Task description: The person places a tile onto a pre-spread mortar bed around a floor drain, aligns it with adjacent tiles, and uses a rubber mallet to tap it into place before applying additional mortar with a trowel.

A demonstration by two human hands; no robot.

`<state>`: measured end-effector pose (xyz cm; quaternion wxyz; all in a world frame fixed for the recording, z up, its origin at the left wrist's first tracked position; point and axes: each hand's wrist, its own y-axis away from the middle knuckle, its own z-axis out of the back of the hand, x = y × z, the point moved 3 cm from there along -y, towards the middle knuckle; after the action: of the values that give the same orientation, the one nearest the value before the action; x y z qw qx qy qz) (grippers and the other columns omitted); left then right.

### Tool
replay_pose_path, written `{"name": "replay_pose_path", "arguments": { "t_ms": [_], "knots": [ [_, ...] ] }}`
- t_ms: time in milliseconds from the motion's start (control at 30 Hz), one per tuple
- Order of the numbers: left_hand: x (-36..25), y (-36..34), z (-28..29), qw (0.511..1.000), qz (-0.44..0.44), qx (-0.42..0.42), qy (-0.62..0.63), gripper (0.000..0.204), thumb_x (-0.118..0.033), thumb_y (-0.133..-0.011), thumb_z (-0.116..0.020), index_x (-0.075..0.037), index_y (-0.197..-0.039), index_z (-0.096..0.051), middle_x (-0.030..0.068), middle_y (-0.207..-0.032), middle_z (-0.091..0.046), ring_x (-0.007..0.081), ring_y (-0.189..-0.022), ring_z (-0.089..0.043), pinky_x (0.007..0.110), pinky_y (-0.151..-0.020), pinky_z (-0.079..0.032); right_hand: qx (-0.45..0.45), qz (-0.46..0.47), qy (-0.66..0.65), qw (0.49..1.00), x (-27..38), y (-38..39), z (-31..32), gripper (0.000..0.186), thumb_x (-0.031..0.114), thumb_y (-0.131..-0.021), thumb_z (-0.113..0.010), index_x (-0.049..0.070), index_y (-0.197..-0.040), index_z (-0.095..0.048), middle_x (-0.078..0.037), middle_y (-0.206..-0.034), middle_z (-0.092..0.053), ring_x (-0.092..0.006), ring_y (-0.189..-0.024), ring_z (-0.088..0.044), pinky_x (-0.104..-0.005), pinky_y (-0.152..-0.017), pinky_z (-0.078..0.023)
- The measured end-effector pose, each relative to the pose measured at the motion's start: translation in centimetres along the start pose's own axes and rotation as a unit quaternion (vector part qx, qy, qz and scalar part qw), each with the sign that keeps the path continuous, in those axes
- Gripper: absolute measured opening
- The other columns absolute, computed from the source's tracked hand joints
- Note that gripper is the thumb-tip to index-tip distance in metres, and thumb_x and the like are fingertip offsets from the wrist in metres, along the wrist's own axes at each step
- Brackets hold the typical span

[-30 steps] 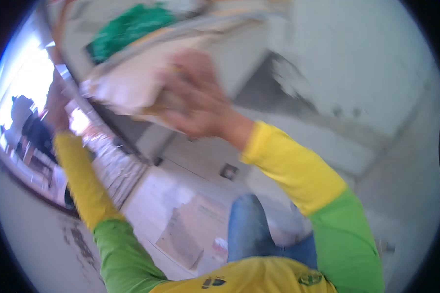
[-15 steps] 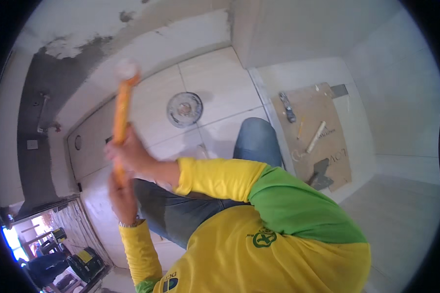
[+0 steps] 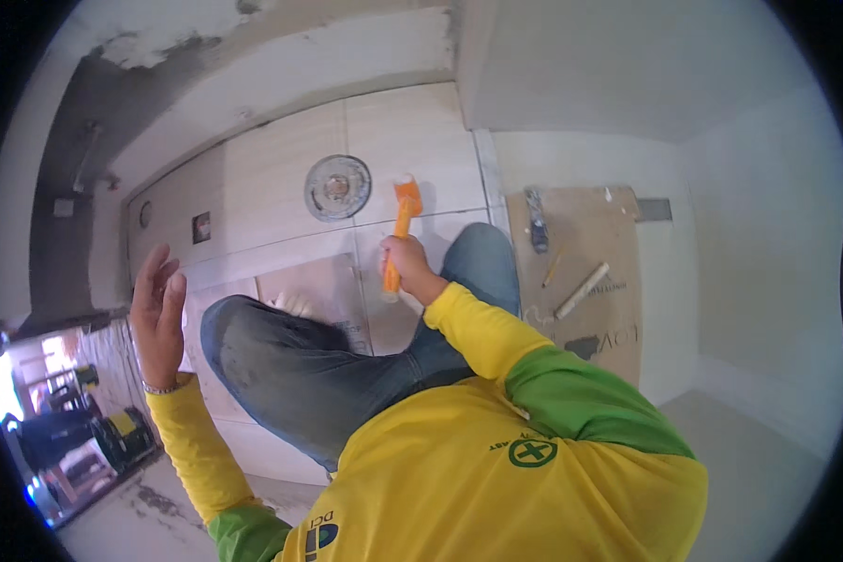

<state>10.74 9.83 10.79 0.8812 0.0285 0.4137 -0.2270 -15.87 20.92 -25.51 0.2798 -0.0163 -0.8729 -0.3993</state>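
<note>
Orange mallet, head just right of the round grey disc, right hand clamped on handle, left hand empty, unclenched, well left of disc: tilted or sideways swing could clip it or chip tile.

Org mallet, yel/grn shirt, blue jeans, gry disc, brn cardboard, lt beige tiles

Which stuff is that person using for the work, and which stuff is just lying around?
Seems part of the work:
- orange mallet, gripped in the right hand
- floor tiles beneath its head

Seems just lying about:
- round grey disc
- cardboard sheet
- pencil and whitish stick on the cardboard
</note>
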Motion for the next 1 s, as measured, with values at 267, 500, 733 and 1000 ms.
{"name": "replay_pose_path", "arguments": {
  "t_ms": [267,500,733,1000],
  "knots": [
    [2.2,-12.7,-6.9,0.995,0.012,0.101,-0.024,0.046,-0.024,-0.098,-0.061,-0.003,-0.138,-0.052,0.0142,-0.134,-0.059,0.0245,-0.116,-0.06,0.036,-0.097,-0.049,0.049,-0.004,0.101,0.994,7.8,0.0,1.5,0.019,0.018,-0.09,-0.062,0.01,-0.1,-0.047,-0.004,-0.068,-0.048,-0.0169,-0.046,-0.049,-0.033,-0.04,-0.043],
    [17.6,-27.9,-30.6,0.932,-0.03,0.281,-0.226,0.06,-0.042,-0.091,-0.064,-0.004,-0.136,-0.054,0.0208,-0.136,-0.056,0.0352,-0.124,-0.055,0.042,-0.105,-0.044,-0.022,-0.13,0.23,0.964,10.4,-3.0,7.1,0.022,0.022,-0.092,-0.062,0.011,-0.104,-0.047,-0.003,-0.069,-0.049,-0.0154,-0.048,-0.05,-0.0318,-0.041,-0.043],
    [24.2,-30.6,-45.1,0.878,0.018,0.374,-0.299,0.072,-0.045,-0.089,-0.061,-0.001,-0.143,-0.044,0.0182,-0.152,-0.04,0.0326,-0.139,-0.04,0.045,-0.112,-0.036,0.072,-0.052,0.245,0.965,16.2,-8.7,-1.5,0.024,0.026,-0.094,-0.062,0.009,-0.104,-0.048,-0.002,-0.071,-0.051,-0.0123,-0.05,-0.05,-0.0278,-0.045,-0.043],
    [27.1,-30.5,-48.4,0.867,0.037,0.344,-0.357,0.083,-0.052,-0.092,-0.054,-0.006,-0.154,-0.024,0.0122,-0.164,-0.015,0.0288,-0.151,-0.015,0.058,-0.118,-0.017,-0.03,0.139,0.404,0.904,13.0,-17.0,0.3,0.033,0.037,-0.103,-0.051,0.007,-0.09,-0.051,0.004,-0.065,-0.048,-0.0046,-0.057,-0.044,-0.0235,-0.049,-0.037]
  ]
}}
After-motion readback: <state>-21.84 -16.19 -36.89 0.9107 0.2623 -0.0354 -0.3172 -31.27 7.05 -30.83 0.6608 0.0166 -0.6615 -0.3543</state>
